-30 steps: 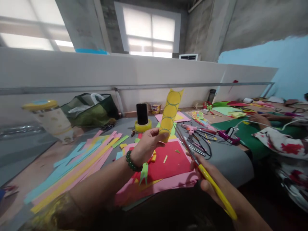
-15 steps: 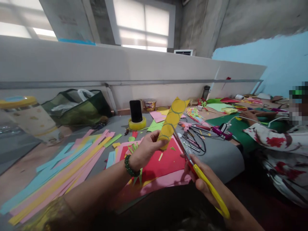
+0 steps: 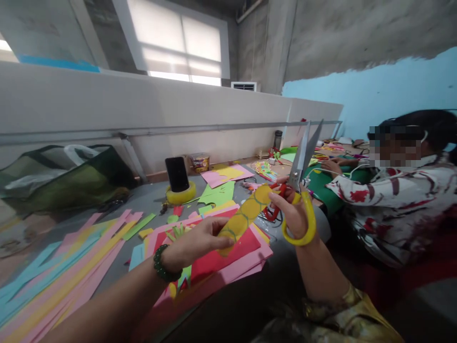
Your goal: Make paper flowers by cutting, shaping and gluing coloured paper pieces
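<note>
My left hand (image 3: 203,238) pinches the lower end of a yellow paper strip (image 3: 246,209) with a row of circles drawn on it. The fingertips of my right hand (image 3: 294,216) touch the strip's upper end. That same hand is closed on a pair of scissors (image 3: 300,162) with one yellow and one red handle loop; the blades point upward, slightly apart, away from the strip. Beneath my hands lies a stack of red paper (image 3: 228,259) and pink sheets, with green cut pieces on top.
Long coloured paper strips (image 3: 85,259) lie at the left. Behind them are a green bag (image 3: 107,171), a phone (image 3: 176,174) propped in a yellow tape roll (image 3: 181,193), and a paper cup (image 3: 199,163). A co-worker (image 3: 389,186) sits at the right by a green surface.
The scissors have swung off the strip, their blades now upward. My right fingers have come to the strip's upper end, and the strip has tilted lower. The view has turned right.
</note>
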`<state>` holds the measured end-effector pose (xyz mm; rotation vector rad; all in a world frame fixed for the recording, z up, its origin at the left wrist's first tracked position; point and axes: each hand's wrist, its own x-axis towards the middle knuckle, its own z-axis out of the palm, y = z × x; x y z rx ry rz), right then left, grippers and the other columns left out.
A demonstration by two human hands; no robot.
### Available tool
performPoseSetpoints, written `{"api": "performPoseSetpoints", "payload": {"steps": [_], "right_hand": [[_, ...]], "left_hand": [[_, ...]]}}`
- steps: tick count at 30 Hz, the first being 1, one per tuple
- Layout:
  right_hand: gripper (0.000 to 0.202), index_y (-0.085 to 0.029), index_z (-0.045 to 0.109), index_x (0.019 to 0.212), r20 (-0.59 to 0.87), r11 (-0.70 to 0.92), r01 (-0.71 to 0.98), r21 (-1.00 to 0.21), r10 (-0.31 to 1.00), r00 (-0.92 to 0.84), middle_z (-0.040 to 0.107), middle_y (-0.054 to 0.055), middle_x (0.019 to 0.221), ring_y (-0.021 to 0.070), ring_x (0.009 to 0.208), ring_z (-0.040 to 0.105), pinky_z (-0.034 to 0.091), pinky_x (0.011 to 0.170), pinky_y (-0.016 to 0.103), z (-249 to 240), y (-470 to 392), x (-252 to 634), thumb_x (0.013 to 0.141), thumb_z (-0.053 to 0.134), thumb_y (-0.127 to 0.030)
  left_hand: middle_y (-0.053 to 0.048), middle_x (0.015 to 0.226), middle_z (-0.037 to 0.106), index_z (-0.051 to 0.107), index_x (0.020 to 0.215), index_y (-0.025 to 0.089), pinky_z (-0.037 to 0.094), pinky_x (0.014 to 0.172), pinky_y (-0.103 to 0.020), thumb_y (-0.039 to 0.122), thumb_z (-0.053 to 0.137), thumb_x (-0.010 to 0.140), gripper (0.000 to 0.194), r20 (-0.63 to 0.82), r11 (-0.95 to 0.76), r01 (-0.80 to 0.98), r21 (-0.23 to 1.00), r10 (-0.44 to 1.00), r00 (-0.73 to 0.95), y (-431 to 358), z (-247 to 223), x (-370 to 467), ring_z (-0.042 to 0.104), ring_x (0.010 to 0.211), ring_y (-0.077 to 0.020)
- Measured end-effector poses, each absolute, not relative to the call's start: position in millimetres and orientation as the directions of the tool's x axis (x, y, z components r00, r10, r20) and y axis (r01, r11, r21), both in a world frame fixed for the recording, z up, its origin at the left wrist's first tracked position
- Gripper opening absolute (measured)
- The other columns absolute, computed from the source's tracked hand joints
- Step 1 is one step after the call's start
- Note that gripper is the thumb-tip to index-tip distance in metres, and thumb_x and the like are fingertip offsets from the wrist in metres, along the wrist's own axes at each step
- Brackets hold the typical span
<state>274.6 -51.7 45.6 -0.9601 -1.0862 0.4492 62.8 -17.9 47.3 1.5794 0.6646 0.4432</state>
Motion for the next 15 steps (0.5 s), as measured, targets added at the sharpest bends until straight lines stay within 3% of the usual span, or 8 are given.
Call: {"api": "performPoseSetpoints", "payload": {"steps": [3,5,8,11,15], "right_hand": [[0.033,-0.026,0.052,0.095,0.525,0.516,0.127,-0.847,0.776,0.349,0.055,-0.007,0.065,0.0123,0.051,0.052,0.048,0.050,0.026,44.4,-54.8,263.4,0.070,0.072,-0.030],[0.030,-0.025,0.052,0.095,0.495,0.478,0.129,-0.869,0.844,0.207,0.054,-0.007,0.067,0.0108,0.047,0.048,0.044,0.045,0.025,42.8,-59.1,254.1,0.073,0.071,-0.030],[0.025,-0.024,0.054,0.097,0.464,0.451,0.213,-0.867,0.885,0.015,0.053,-0.005,0.072,0.0091,0.048,0.046,0.041,0.046,0.023,40.8,-65.3,243.9,0.081,0.070,-0.034],[0.040,-0.024,0.055,0.106,0.476,0.480,0.283,-0.830,0.875,-0.089,0.057,-0.002,0.079,0.0112,0.056,0.049,0.044,0.051,0.024,36.0,-69.4,247.6,0.085,0.068,-0.054],[0.068,-0.026,0.054,0.122,0.502,0.514,0.325,-0.794,0.856,-0.127,0.064,0.006,0.097,0.0166,0.067,0.056,0.052,0.059,0.028,23.0,-80.8,268.0,0.082,0.052,-0.081]], "left_hand": [[0.002,0.071,0.059,0.067,0.077,0.019,0.041,0.060,-0.024,0.037,0.081,0.065,0.025,-0.066,-0.060,0.131,0.990,0.617,0.784,-18.2,50.6,61.6,0.048,0.064,-0.0126],[0.000,0.077,0.064,0.070,0.081,0.020,0.044,0.064,-0.025,0.044,0.081,0.067,0.030,-0.002,-0.058,0.056,0.997,0.677,0.736,-17.8,49.6,62.8,0.053,0.070,-0.0142],[0.000,0.069,0.062,0.068,0.070,0.018,0.041,0.059,-0.024,0.053,0.082,0.064,0.038,0.056,-0.058,-0.017,0.998,0.784,0.618,-15.4,43.5,65.8,0.051,0.064,-0.0132],[0.002,0.060,0.056,0.067,0.063,0.017,0.036,0.052,-0.022,0.053,0.084,0.059,0.040,0.079,-0.062,-0.050,0.997,0.842,0.534,-12.3,38.8,66.8,0.047,0.057,-0.0109],[0.003,0.059,0.057,0.066,0.064,0.018,0.038,0.049,-0.022,0.049,0.088,0.056,0.038,0.049,0.015,-0.136,0.991,0.890,0.453,-11.1,41.1,65.5,0.048,0.053,-0.0096]]}}
